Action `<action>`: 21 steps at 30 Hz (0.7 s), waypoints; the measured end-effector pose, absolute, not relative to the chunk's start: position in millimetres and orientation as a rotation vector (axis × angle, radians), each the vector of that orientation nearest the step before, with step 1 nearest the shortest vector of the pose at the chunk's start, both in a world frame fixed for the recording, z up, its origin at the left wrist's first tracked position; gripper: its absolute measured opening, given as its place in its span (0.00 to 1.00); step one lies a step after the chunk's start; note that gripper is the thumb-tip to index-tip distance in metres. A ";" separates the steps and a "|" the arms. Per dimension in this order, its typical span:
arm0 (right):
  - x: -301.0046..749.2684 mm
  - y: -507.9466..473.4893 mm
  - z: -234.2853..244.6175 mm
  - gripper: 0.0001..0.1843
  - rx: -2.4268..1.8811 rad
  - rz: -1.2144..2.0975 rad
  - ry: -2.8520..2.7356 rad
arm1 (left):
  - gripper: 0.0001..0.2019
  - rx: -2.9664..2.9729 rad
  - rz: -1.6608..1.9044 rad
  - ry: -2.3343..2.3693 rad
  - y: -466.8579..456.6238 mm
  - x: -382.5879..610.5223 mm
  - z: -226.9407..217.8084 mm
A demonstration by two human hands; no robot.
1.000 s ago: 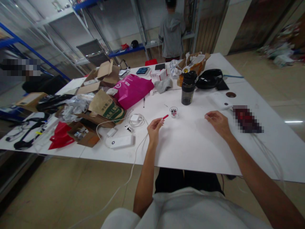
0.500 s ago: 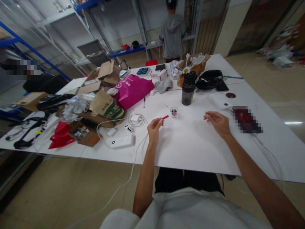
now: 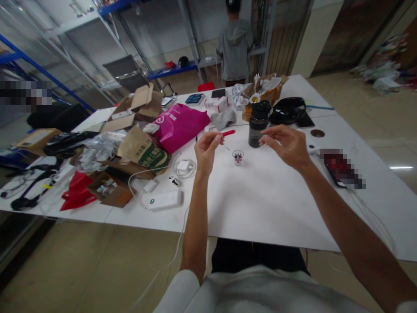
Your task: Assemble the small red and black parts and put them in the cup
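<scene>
My left hand (image 3: 208,145) is raised over the table, thumb and fingers pinched on one end of a short red pen-like stick (image 3: 229,133), which points right. My right hand (image 3: 286,145) hovers across from it, fingers curved and a small gap between thumb and fingertips, with nothing visible in them. Behind its fingertips stands a dark translucent bottle (image 3: 257,126), partly covered by them. Between and below both hands, a small clear cup (image 3: 238,158) on the table holds several small dark-and-pink pieces. A thin grey sliver (image 3: 226,148) lies left of the cup.
To the left are a white power bank (image 3: 165,200), a coiled charger cable (image 3: 184,166), a paper bag (image 3: 143,150) and a magenta bag (image 3: 182,124). A phone (image 3: 340,167) with a cable lies right. At the back stands a person (image 3: 235,50) in a grey hoodie.
Both hands have risen and moved away from me, the left carrying the red stick up with it. My right hand has shifted left, in front of the bottle.
</scene>
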State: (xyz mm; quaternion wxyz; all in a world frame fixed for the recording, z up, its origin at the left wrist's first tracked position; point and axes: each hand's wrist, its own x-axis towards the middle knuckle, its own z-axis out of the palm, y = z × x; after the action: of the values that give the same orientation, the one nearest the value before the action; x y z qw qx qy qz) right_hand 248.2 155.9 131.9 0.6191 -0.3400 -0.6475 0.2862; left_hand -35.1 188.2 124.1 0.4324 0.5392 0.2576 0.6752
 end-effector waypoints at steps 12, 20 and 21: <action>212.0 170.7 197.6 0.08 -0.630 0.453 -1.570 | 0.21 1.556 1.674 0.461 219.7 -36.9 186.1; 219.5 158.7 201.4 0.10 -0.665 0.332 -1.756 | 0.14 1.660 1.664 0.419 209.9 -41.6 192.0; 219.7 157.0 201.8 0.10 -0.670 0.324 -1.764 | 0.14 1.666 1.657 0.430 207.8 -42.5 192.9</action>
State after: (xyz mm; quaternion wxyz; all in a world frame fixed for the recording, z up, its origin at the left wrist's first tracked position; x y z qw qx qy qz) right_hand 219.7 157.0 201.8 0.5759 -0.2862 -0.7532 0.1384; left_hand -42.5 207.8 192.9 0.3678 0.6485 0.1672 0.6451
